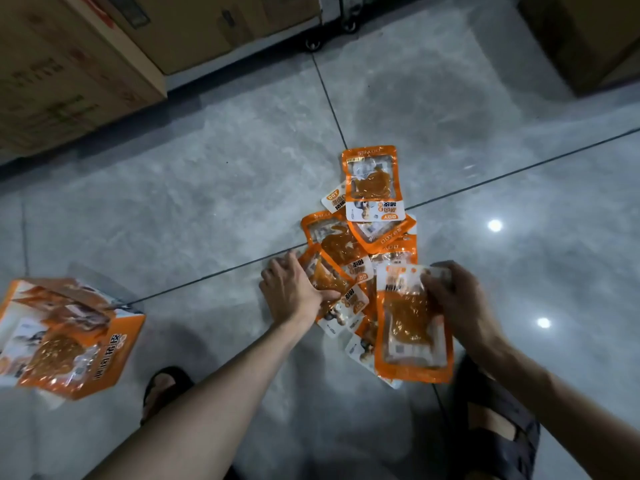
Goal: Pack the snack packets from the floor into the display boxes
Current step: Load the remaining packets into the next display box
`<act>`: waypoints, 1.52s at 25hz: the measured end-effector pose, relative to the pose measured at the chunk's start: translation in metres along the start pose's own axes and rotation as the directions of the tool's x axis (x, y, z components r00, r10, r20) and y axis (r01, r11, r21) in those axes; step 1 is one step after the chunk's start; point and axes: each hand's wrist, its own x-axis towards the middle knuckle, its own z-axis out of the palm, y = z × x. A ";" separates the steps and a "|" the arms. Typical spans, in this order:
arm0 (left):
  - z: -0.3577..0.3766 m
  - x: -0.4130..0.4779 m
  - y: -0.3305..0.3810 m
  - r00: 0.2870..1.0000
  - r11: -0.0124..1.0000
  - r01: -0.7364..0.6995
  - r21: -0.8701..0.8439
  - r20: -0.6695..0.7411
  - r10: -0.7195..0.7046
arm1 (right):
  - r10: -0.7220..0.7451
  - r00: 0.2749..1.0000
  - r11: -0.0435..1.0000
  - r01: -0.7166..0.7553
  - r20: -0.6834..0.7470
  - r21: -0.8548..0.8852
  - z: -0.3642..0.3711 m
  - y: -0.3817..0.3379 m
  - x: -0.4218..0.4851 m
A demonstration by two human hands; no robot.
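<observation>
snack packets (360, 244), orange, piled on grey tiled floor (207, 202) at centre; left hand (294, 289) grips one pile packet, right hand (457, 299) holds a lifted packet (414, 327); display box (69, 337) at nine o'clock, packets inside.

Cardboard cartons (69, 64) (stacked) edge grey floor tiles (207, 202).

I am seeing a pile of snack packets (349, 258) lying flat on the floor, overlapping one another. They are orange and white with clear windows showing brown food. One top packet (373, 183) is lying at the pile's 12 o'clock end. One lifted packet (414, 320) is tilting at 5 o'clock. An orange display box (69, 336) is lying far out at 9 o'clock, with packets showing inside.
</observation>
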 end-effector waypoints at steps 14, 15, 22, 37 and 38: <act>-0.005 -0.016 -0.017 0.995 0.921 0.071 -0.382 -0.038 -0.093 | -0.161 0.986 0.760 0.146 0.034 -0.633 0.032 0.035 -0.039; -0.005 -0.018 -0.016 0.992 0.886 0.076 -0.457 -0.059 -0.115 | -0.169 0.985 0.773 0.160 0.044 -0.613 0.034 0.033 -0.041; 0.008 -0.016 -0.030 0.908 0.389 0.313 -0.866 0.153 -0.391 | -0.070 0.996 0.992 0.075 0.050 -0.102 0.035 0.024 -0.037; -0.163 0.023 -0.082 0.958 0.777 -0.246 -0.580 -0.024 0.286 | -0.140 0.804 0.977 0.206 0.578 -0.049 0.042 -0.179 0.000; -0.181 0.028 -0.089 0.958 0.755 -0.224 -0.616 0.004 0.287 | -0.174 0.800 0.971 0.236 0.575 -0.034 0.053 -0.201 0.001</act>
